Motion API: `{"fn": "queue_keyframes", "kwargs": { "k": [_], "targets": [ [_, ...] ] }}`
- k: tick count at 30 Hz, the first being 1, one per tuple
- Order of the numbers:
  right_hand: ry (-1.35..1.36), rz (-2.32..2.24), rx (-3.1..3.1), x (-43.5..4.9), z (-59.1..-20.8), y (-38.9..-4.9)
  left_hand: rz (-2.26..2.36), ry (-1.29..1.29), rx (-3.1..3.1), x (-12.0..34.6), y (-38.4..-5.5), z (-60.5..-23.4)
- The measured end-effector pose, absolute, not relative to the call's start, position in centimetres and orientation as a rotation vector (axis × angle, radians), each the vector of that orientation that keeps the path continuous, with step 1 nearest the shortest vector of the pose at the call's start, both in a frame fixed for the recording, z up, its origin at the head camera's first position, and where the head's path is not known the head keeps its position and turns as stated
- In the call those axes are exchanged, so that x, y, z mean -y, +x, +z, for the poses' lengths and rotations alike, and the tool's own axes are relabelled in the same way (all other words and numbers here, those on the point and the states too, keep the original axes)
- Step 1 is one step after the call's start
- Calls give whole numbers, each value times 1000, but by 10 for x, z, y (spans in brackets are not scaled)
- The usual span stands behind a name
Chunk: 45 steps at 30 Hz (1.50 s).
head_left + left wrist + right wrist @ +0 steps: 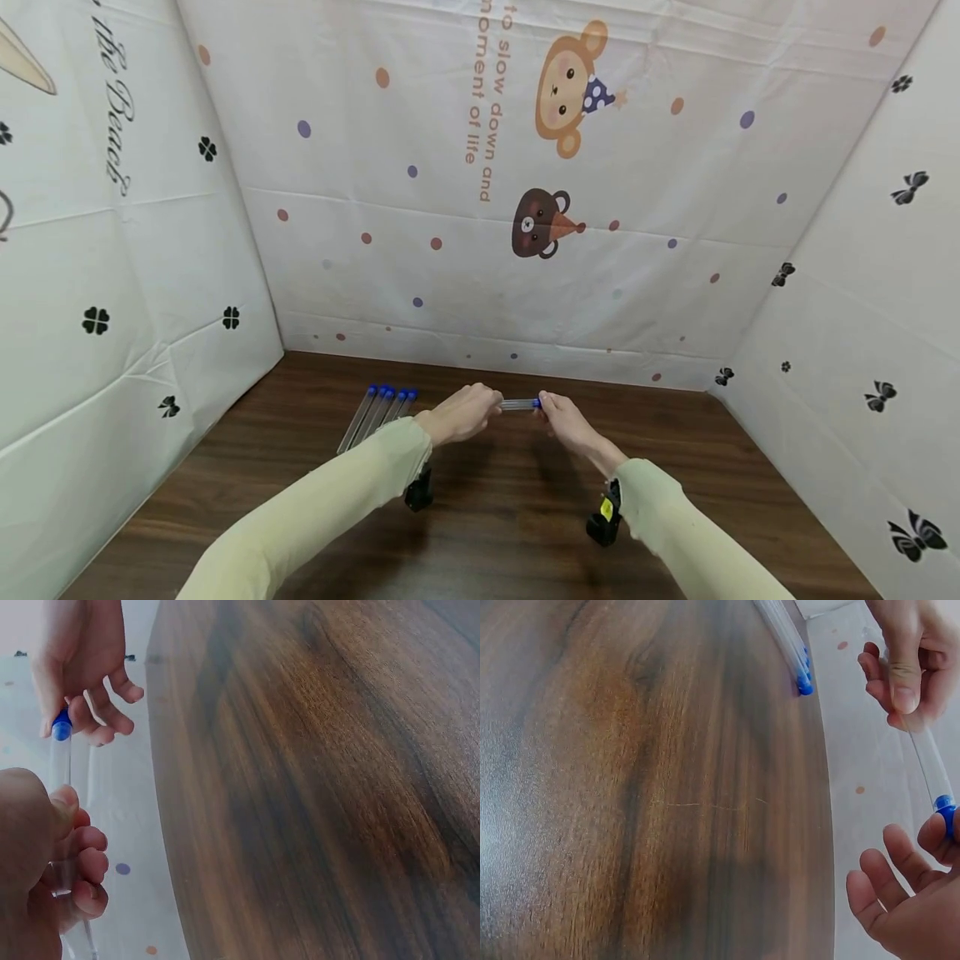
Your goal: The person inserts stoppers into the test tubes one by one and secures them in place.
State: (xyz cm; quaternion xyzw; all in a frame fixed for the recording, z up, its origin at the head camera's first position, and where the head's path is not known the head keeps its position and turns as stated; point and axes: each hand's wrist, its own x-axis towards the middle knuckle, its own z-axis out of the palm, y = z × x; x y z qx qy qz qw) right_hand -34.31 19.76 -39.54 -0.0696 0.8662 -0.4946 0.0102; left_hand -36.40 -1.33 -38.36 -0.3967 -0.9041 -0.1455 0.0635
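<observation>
A clear test tube (pixel 517 405) with a blue cap (pixel 537 403) is held sideways above the table between both hands. My left hand (pixel 463 413) grips the tube's body, its fingers curled round it. At the capped end, my right hand (pixel 567 422) pinches the blue cap between thumb and index finger. In the left wrist view the cap (pixel 61 726) sits at the tube's mouth, and the right hand's other fingers (pixel 112 716) spread away from it. The right wrist view shows the left thumb (pixel 904 686) pressed along the clear tube (pixel 928 761).
Several clear tubes with blue caps (pixel 375 417) lie side by side on the dark wooden table (pixel 480 533), left of my left hand. Printed white sheets (pixel 420 208) stand behind and at both sides of the table.
</observation>
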Motion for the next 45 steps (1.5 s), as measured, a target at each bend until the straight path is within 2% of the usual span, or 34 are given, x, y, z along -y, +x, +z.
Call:
{"fn": "queue_keyframes", "kwargs": {
  "k": [14,45],
  "targets": [
    [-176,-1557,-2678,-193,-382,-340,-489,-1128,2692,11,-359,-383],
    [-125,-1568,-2598,-202,-379,-340,-316,-1067,2608,-2,-353,-385]
  ]
}}
